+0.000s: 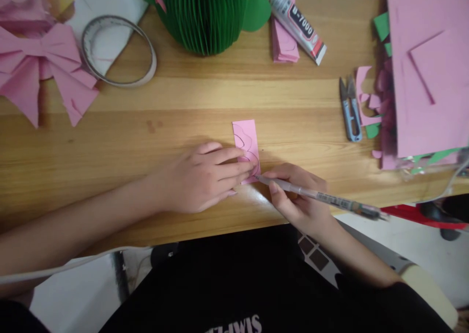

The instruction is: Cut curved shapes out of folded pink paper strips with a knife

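Pink paper, cut into a narrow strip (249,131), lies on the wooden table (176,96) near its front edge, between the person's two hands, with dark curved lines drawn over it. The left hand (200,179) comes in from the strip's left side, palm down, fingers extended and slightly parted; some fingertips rest on the paper, and nothing is gripped. The right hand (309,210), just right of the strip's lower end, pinches a clear-barrelled pen (330,201) between thumb and fingers, its tip at the strip's lower right edge. Nearer the body than the strip is a black garment (220,274) with pale lettering.

Beyond the strip, slightly left, sits a green honeycomb paper ball (205,17). Beyond it to the right, a glue tube (302,27) marked B-7000 lies partly over a stack of pink strips (285,55). Far left of the strip are a tape roll (142,80) and, farther still, a folded pink bow (42,49). Well right of it lie thread snips (346,114), then paper scraps (374,101) and large pink sheets (428,127).
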{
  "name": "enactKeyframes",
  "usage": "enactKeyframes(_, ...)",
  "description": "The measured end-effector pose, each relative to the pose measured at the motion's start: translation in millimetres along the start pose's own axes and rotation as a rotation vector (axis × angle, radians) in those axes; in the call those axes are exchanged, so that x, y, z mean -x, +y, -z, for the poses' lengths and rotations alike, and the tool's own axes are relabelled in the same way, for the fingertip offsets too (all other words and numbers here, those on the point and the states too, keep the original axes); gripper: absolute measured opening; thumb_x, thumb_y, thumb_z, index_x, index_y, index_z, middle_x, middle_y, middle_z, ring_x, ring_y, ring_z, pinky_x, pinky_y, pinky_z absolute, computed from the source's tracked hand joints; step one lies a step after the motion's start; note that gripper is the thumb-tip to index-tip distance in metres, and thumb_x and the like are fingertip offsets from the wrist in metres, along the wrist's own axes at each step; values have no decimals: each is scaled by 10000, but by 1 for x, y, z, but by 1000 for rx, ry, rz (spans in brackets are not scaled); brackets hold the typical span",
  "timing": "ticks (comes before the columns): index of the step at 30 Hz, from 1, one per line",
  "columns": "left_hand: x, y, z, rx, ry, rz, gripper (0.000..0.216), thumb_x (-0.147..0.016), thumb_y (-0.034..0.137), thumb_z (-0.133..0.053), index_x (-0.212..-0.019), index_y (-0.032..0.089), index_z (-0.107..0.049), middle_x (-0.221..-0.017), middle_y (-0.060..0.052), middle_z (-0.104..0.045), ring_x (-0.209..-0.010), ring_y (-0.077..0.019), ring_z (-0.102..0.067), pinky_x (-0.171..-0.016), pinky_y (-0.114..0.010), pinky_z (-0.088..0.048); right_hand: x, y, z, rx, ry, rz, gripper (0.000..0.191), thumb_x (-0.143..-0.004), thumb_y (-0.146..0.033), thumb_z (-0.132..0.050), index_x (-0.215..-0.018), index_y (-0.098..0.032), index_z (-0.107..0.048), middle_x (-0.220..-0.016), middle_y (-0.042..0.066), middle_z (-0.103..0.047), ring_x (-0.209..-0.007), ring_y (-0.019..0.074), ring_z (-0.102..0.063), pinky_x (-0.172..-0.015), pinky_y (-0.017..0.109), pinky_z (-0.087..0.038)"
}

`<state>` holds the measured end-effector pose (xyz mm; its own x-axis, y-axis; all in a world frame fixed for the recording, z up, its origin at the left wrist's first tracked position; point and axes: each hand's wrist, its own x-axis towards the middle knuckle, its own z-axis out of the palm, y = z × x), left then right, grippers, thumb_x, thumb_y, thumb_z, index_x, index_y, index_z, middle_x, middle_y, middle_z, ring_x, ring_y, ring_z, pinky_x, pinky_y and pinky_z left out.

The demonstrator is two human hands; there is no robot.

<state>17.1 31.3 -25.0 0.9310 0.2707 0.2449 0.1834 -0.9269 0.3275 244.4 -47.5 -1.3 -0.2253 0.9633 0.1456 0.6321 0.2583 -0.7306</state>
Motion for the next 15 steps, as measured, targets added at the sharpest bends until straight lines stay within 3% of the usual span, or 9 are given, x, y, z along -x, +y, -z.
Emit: enactKeyframes(15,-2,-1,1,4,43,-5,345,-1062,238,-308,-1090,184,-647,-1214,-5,-711,-1199,-205,-580,-923,-356,-387,-4,-2,-6,-85,-38,73,120,-882,-153,-603,-971,-221,-645,-875,26,-771,-813,158,-732,-724,290,-602)
